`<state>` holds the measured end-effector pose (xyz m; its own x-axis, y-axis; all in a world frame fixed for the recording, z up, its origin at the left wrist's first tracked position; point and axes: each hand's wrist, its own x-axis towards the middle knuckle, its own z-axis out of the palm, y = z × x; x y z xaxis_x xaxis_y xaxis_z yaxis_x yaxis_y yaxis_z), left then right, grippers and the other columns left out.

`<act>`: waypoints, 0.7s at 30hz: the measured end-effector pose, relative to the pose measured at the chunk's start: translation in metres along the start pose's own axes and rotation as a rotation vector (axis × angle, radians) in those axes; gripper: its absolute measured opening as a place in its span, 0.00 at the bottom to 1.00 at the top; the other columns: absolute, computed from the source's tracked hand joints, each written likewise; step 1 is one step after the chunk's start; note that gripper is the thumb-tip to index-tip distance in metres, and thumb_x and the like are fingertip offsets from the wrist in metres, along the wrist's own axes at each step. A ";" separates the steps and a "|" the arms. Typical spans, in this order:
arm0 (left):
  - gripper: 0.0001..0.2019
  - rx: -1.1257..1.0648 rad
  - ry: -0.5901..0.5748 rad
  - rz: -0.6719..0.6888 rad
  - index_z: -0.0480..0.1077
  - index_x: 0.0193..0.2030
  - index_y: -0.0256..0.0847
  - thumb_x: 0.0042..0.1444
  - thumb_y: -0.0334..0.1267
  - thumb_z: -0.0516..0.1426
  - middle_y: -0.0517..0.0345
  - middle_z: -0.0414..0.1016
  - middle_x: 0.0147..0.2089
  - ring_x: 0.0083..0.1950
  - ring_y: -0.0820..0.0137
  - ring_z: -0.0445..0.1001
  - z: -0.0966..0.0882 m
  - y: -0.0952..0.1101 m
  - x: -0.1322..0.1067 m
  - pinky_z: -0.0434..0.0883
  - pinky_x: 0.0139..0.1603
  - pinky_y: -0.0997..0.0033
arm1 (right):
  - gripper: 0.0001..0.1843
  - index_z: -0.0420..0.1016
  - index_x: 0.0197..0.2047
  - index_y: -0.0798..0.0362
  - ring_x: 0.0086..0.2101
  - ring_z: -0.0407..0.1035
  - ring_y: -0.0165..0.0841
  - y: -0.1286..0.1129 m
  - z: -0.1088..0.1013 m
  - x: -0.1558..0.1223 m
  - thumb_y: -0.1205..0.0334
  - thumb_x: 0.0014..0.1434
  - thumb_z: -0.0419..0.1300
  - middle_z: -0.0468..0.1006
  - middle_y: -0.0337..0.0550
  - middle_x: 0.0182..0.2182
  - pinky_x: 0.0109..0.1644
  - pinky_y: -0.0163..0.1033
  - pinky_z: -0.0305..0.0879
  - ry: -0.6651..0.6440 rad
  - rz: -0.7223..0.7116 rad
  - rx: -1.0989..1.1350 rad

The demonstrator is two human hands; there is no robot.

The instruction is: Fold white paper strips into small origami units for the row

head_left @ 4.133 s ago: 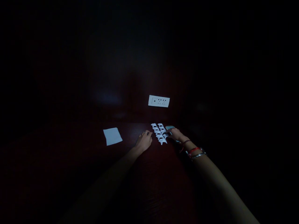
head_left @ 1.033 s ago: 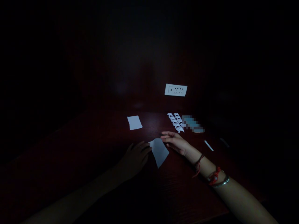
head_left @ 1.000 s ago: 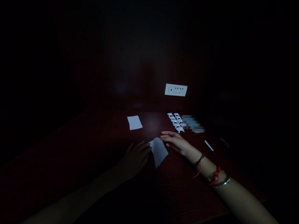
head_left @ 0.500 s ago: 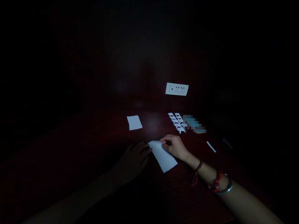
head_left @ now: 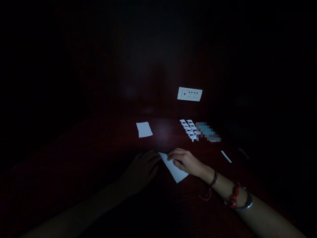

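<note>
A small sheet of white paper (head_left: pixel 175 172) lies at a slant on the dark reddish table. Its far end comes to a narrow corner on the left, and part of its right side is covered by my hand. My right hand (head_left: pixel 187 162) is over the far part of the sheet, fingers curled together and pressed on it with the thumb tucked in. In deep shadow, my left hand (head_left: pixel 143 167) rests with its fingers stretched apart. Its fingertips touch the paper's left corner.
A stack of white paper sheets (head_left: pixel 144 129) lies farther back. To its right are rows of small folded paper pieces (head_left: pixel 189 129), beside a blurred-out bluish object (head_left: pixel 208 131). A thin paper strip (head_left: pixel 226 156) lies at right. A socket panel (head_left: pixel 190 94) is on the back wall.
My right hand has come down and nearer over the sheet, from pinching its far edge to pressing on it. The far edge now looks folded over. My left hand has barely moved.
</note>
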<state>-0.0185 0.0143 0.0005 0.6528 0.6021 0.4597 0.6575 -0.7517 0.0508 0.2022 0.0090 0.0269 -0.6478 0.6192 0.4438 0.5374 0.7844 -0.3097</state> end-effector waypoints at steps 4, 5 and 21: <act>0.16 0.017 -0.025 -0.004 0.60 0.52 0.39 0.58 0.37 0.43 0.53 0.62 0.53 0.56 0.63 0.57 -0.001 0.000 -0.001 0.55 0.54 0.59 | 0.13 0.69 0.38 0.55 0.42 0.64 0.31 0.001 0.005 -0.002 0.75 0.53 0.48 0.71 0.45 0.40 0.47 0.38 0.61 0.021 -0.001 0.007; 0.16 0.024 -0.023 -0.010 0.60 0.51 0.38 0.58 0.37 0.43 0.52 0.62 0.53 0.56 0.63 0.57 -0.001 0.001 -0.001 0.55 0.54 0.59 | 0.13 0.69 0.38 0.55 0.42 0.64 0.31 0.001 0.006 -0.003 0.75 0.53 0.48 0.71 0.45 0.40 0.47 0.38 0.61 0.023 -0.003 0.002; 0.19 0.047 -0.100 0.025 0.53 0.58 0.43 0.59 0.38 0.42 0.57 0.52 0.60 0.60 0.63 0.49 0.000 -0.001 -0.001 0.52 0.55 0.59 | 0.13 0.71 0.40 0.53 0.43 0.63 0.33 -0.001 0.005 -0.004 0.72 0.55 0.49 0.71 0.45 0.41 0.47 0.40 0.58 -0.027 -0.062 -0.176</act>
<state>-0.0194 0.0147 -0.0002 0.7019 0.6088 0.3697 0.6559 -0.7549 -0.0022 0.2009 0.0060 0.0211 -0.6955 0.5726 0.4341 0.5808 0.8036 -0.1296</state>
